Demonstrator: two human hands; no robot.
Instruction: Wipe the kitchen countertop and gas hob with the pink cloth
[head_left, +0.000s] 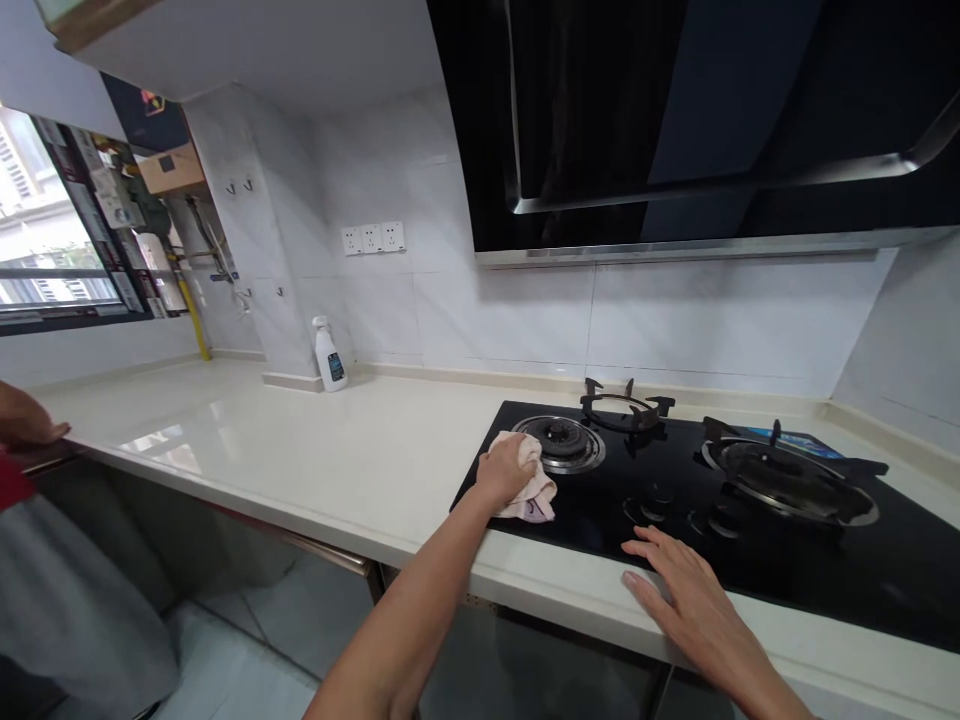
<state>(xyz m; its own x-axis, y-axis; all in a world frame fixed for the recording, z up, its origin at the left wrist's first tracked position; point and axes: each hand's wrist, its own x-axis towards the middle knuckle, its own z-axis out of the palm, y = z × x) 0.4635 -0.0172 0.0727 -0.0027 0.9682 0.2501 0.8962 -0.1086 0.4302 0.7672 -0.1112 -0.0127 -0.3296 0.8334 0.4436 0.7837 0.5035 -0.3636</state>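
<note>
A pale pink cloth (534, 498) is bunched under my left hand (504, 470), whose fingers are closed over it. Hand and cloth press on the left edge of the black glass gas stove (585, 500), beside the left burner (561, 442). My right hand (679, 590) has its fingers stretched out and holds nothing. It hovers at or rests on the stove's front edge, just before the control knobs (656, 503); contact is hard to tell. A pan support (628, 408) stands off its burner at the back of the stove. The right burner (787, 475) carries its own support.
A white spray bottle (328, 358) stands against the wall on the pale countertop (300, 450). Overhead hangs a black range hood (615, 130). At the far left, another person's hand (28, 418) touches the counter edge. Wall sockets (373, 238) are behind.
</note>
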